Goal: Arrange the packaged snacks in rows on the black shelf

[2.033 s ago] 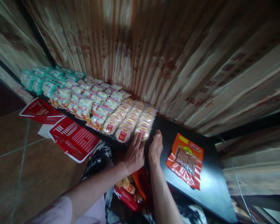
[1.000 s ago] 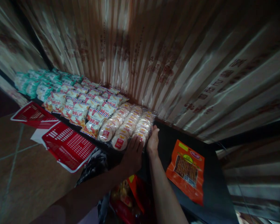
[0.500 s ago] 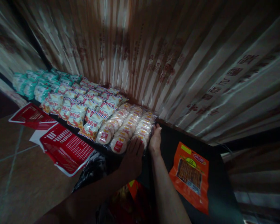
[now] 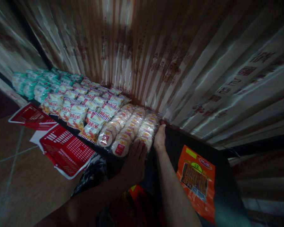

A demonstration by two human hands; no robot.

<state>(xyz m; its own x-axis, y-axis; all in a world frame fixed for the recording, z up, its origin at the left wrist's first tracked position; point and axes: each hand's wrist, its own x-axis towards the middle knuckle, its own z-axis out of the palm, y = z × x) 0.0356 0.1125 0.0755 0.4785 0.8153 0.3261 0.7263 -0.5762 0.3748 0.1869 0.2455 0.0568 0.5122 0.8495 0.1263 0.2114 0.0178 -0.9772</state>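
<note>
Rows of round, pale crackers in clear wrappers (image 4: 129, 126) stand leaning on one another on a black shelf (image 4: 172, 142). My left hand (image 4: 135, 160) lies with straight fingers against the front of the right-hand row. Along that row's right side is my right hand (image 4: 160, 137), its fingers stretched and the thumb side up; whether it touches the wrappers I cannot tell. Neither hand grips a pack. To the right of my right forearm, an orange snack bag (image 4: 197, 181) with a clear window lies flat.
White-and-blue snack bags (image 4: 74, 115) stand left of the crackers, then teal packs (image 4: 41, 90) at the far end. Red baskets (image 4: 66, 148) are on the floor at the left. Pleated printed sheeting (image 4: 142, 53) hangs behind the shelf. Something red and orange (image 4: 142, 195) sits below my forearms.
My right hand has moved slightly to the right, away from the cracker row. My left hand stays at the front of the row. The orange bag appears a little farther right in view.
</note>
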